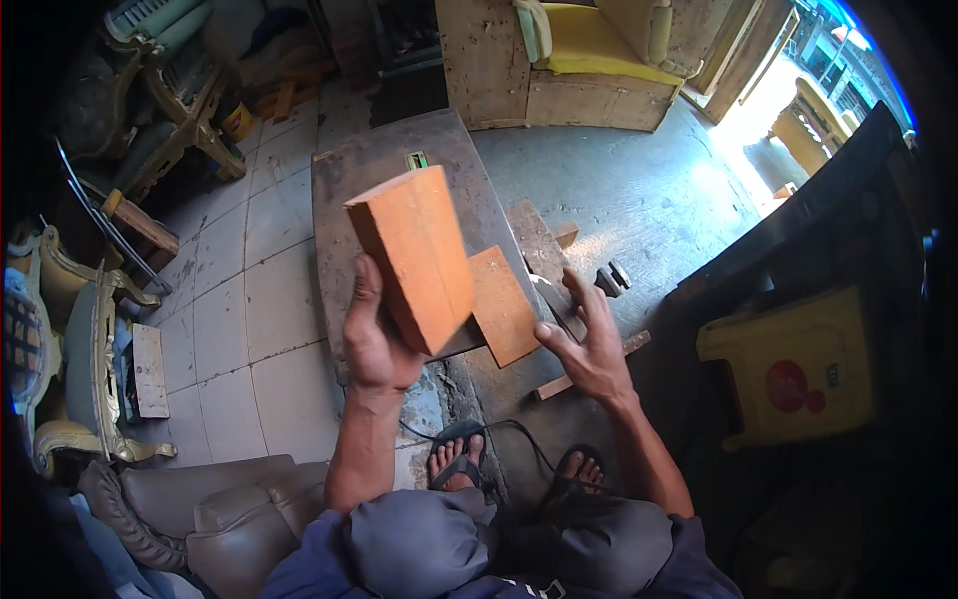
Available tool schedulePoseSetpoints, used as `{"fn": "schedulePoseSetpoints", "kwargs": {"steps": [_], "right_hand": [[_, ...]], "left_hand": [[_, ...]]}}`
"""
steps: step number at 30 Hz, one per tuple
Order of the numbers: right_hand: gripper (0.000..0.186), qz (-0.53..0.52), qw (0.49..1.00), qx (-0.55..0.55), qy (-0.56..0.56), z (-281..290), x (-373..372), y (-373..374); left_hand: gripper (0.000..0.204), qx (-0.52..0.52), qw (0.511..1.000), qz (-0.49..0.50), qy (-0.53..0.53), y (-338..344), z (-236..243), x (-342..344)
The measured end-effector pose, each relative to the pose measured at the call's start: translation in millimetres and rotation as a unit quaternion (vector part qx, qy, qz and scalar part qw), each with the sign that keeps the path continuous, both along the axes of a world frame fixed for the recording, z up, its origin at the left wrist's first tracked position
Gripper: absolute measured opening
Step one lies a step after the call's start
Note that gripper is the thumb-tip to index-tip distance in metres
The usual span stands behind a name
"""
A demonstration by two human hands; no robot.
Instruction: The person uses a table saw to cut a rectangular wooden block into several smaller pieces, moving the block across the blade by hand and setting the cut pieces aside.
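Observation:
My left hand [374, 334] is wrapped round a thick orange-brown wooden block [424, 255], raised above the low dark workbench [344, 240]. The block is tilted, with its broad face turned up. To the right, my right hand [594, 349] is held in the air with its fingers apart and nothing in it. Between my hands a flat wooden board [502, 309] lies at the bench's right edge, partly behind the block. A grey blade-like piece [559, 307] shows beside my right hand, and its kind is unclear. Beyond the block lies a small green object [417, 160].
A yellow plastic stool [798, 364] stands at the right. Carved chair frames [95, 349] line the left side, and a brown padded seat [239, 519] is at the lower left. A yellow-cushioned wooden seat [599, 60] stands at the back. A cable [519, 429] runs near my feet.

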State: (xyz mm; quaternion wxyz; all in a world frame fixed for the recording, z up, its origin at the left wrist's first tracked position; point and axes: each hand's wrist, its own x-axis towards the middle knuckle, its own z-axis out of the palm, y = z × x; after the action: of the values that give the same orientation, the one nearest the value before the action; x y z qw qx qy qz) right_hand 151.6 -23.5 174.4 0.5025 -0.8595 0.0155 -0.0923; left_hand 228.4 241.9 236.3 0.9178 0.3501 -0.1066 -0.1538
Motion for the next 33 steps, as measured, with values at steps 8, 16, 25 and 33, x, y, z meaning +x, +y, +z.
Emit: {"fn": "schedulePoseSetpoints", "kwargs": {"steps": [8, 16, 25, 33], "right_hand": [[0.076, -0.175, 0.914, 0.356, 0.082, -23.8, -124.0, -52.0], [0.061, -0.492, 0.863, -0.044, 0.103, -188.2, -259.3, -181.0], [0.049, -0.07, 0.97, 0.17, 0.161, -3.4, -72.5, -65.8], [0.065, 0.111, 0.899, 0.281, 0.318, -14.9, -17.3, 36.2]], "left_hand": [[0.046, 0.494, 0.806, -0.05, -0.322, -66.4, -10.7, -45.0], [0.055, 0.676, 0.636, 0.086, -0.362, -46.9, -55.5, -39.7], [0.069, 0.693, 0.559, 0.029, -0.454, -35.5, -98.5, -49.0], [0.042, 0.585, 0.738, 0.152, -0.301, 39.0, -91.6, -79.5]]}}
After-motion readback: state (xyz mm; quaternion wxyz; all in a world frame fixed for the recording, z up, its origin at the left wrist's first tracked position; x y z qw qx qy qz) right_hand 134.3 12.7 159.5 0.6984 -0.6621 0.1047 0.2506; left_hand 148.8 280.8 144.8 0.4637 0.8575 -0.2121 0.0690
